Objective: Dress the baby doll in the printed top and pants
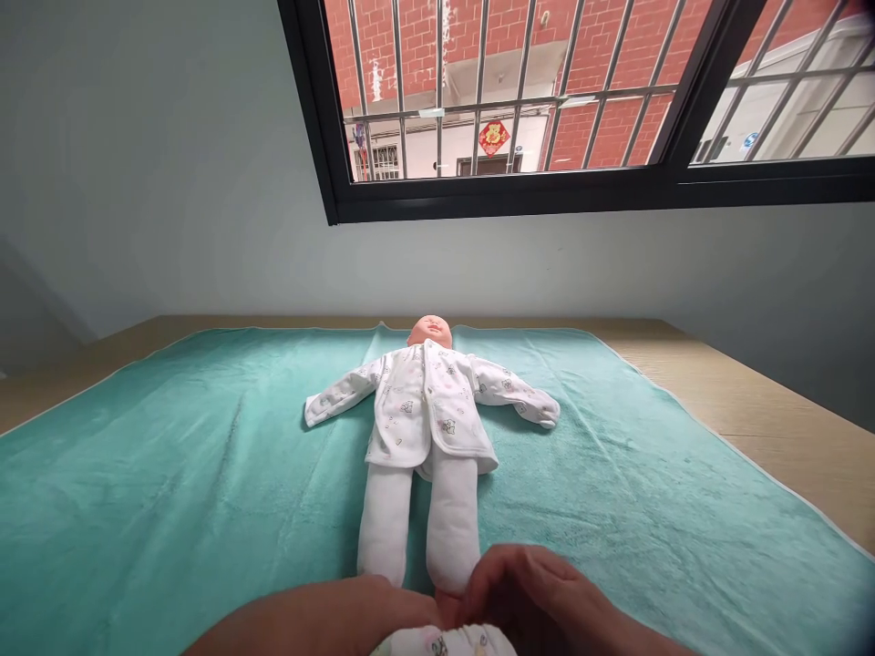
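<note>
A baby doll (432,401) lies on its back on a green towel (205,456), its head toward the wall and its legs toward me. It wears a white printed jacket, and its legs are of white cloth. At the bottom edge, my left hand (321,615) and my right hand (547,592) come together at the doll's feet. Between them shows the gathered edge of white printed baby pants (444,641), mostly cut off by the frame. Both hands are closed at this cloth, though the left fingertips are hidden. My right hand's curled fingers touch the doll's leg on the right.
The towel covers most of a wooden table (690,374), whose bare wood shows along the sides and back. Behind it rises a grey wall (170,182) with a black-framed window (506,200) and metal bars.
</note>
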A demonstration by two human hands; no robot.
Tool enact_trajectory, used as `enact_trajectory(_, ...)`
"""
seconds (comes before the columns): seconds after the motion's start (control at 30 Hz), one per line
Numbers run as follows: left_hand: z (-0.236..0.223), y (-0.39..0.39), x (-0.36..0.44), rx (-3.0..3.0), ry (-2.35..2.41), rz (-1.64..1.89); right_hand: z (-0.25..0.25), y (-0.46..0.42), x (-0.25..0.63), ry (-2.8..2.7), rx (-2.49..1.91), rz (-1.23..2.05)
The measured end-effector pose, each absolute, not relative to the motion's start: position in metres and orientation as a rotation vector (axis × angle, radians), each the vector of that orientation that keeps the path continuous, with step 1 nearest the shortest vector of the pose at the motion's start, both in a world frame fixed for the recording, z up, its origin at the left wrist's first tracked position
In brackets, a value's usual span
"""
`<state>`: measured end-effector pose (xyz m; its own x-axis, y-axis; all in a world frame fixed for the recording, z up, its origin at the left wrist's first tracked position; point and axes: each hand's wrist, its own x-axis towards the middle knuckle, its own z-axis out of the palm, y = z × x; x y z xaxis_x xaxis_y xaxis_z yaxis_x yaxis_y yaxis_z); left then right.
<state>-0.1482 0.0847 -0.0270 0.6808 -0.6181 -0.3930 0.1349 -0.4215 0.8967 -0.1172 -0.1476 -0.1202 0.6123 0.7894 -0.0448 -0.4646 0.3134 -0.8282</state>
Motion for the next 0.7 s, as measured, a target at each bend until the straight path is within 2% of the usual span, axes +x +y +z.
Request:
enact_trajectory(0.1,-0.027,0.088,-0.144,1.852,-0.342,-0.919,-0.127,-0.142,-0.121,-0.394,-1.301,0.715)
enact_trajectory(0.2,-0.036,0.089,-0.143,1.922,-0.407,-0.886,-0.124,-0.142,-0.123,-0.684,-1.613,0.479)
enact_trajectory(0.43,-0.041,0.086,-0.141,1.824,-0.524,-0.858,-0.099,-0.143,-0.120,-1.340,-2.026,0.133)
enact_trajectory(0.57,-0.042,0.084,-0.142,1.745,-0.490,-0.782,-0.109,-0.138,-0.118,-1.581,-2.282,-0.141)
enact_trajectory(0.7,-0.049,0.083,-0.144,1.759,-0.421,-0.777,-0.120,-0.135,-0.118,-1.641,-2.329,-0.320)
